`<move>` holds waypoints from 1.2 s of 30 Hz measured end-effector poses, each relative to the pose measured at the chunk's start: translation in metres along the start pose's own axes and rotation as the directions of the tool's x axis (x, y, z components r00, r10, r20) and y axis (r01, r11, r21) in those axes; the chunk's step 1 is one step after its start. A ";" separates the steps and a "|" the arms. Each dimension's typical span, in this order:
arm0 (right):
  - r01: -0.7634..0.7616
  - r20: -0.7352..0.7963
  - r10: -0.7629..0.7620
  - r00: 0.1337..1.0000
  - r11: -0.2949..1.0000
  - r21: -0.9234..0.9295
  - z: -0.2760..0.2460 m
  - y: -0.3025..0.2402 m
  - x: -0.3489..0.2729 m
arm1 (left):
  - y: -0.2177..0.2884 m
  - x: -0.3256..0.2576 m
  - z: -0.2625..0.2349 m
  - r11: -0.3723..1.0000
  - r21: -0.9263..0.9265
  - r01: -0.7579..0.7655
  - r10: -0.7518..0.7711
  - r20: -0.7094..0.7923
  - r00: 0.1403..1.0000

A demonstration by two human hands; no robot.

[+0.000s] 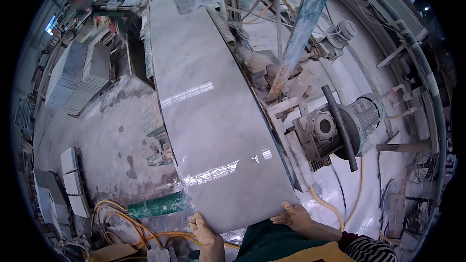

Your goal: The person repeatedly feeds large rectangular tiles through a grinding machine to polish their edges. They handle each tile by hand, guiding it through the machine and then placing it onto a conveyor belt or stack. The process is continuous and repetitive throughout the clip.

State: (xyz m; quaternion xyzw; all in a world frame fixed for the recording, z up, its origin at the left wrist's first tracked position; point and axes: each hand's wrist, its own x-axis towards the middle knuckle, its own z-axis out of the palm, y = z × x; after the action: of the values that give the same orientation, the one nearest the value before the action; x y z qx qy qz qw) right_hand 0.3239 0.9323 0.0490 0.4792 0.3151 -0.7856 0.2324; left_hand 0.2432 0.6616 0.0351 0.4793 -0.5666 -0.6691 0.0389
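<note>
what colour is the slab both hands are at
The slab is pale grey, best seen in the head view.

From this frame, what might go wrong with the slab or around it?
The slab looks glossy, perhaps wet, so the left hand and right hand might slip at its near corners.
Bare fingers might get nicked on its edge.
The yellow hoses looped at left might snag a foot.

Cool light is cast across the scene, and barred glare is thrown back by the polished grey slab (218,126) at centre frame. A bright window (50,25) is caught upper left; straight edges are bowed toward the rim, corners blacked out, upper-left detail smudged.
</note>
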 end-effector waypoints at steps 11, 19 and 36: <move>0.064 0.002 -0.064 0.998 0.983 -0.172 0.004 -0.010 0.007 | -0.060 0.058 -0.005 0.964 0.217 -0.152 0.103 0.221 0.970; 0.219 0.141 -0.202 0.969 0.969 -0.117 -0.021 0.008 0.043 | 0.038 -0.019 -0.016 0.774 0.588 -0.236 0.062 0.301 0.952; -0.634 0.930 0.179 -0.322 0.689 -0.352 -0.006 0.186 0.143 | -0.077 -0.073 -0.281 0.467 0.551 -0.691 0.791 0.089 0.605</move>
State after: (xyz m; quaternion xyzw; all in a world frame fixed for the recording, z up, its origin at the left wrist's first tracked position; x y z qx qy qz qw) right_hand 0.3897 0.7990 -0.1324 -0.1525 -0.2888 -0.7544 0.5694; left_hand 0.5129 0.5297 0.0464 0.2325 -0.8734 -0.3529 0.2420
